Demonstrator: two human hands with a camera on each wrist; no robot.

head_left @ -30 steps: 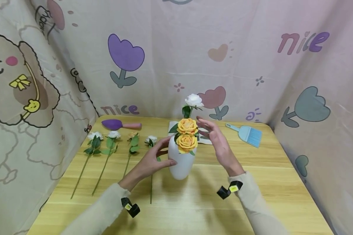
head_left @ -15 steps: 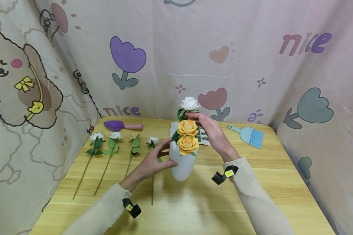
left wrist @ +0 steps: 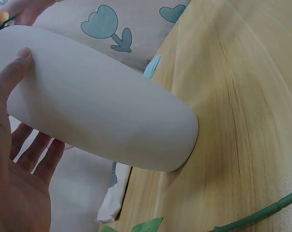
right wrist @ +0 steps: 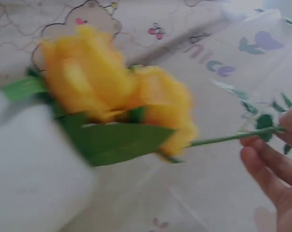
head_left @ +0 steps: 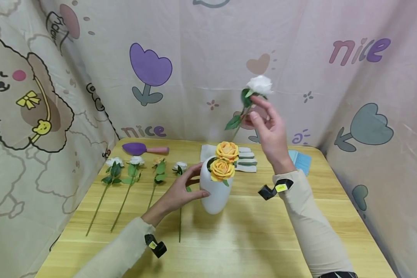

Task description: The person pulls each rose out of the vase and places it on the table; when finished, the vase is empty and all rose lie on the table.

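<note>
My left hand (head_left: 193,182) grips the side of a white vase (head_left: 213,191) standing on the wooden table (head_left: 250,239). Two yellow roses (head_left: 226,152) sit in its neck. My right hand (head_left: 256,111) is raised above and to the right of the vase, pinching the stem of a white rose (head_left: 260,85) that hangs free in the air. The left wrist view shows the vase (left wrist: 97,111) with my left hand (left wrist: 8,128) curled round it. In the blurred right wrist view, the yellow roses (right wrist: 95,79) and the green stem (right wrist: 232,137) lie by my fingers (right wrist: 273,171).
Several roses (head_left: 134,160) lie in a row on the table's left side. A purple trowel (head_left: 139,147) lies behind them. White gloves (head_left: 246,159) lie behind the vase, and a blue brush (head_left: 301,161) is partly hidden by my right wrist. Printed cloth walls the table on three sides.
My right hand took hold of the white rose's stem and lifted it up and to the right, out of the vase. The left hand stayed on the vase.
</note>
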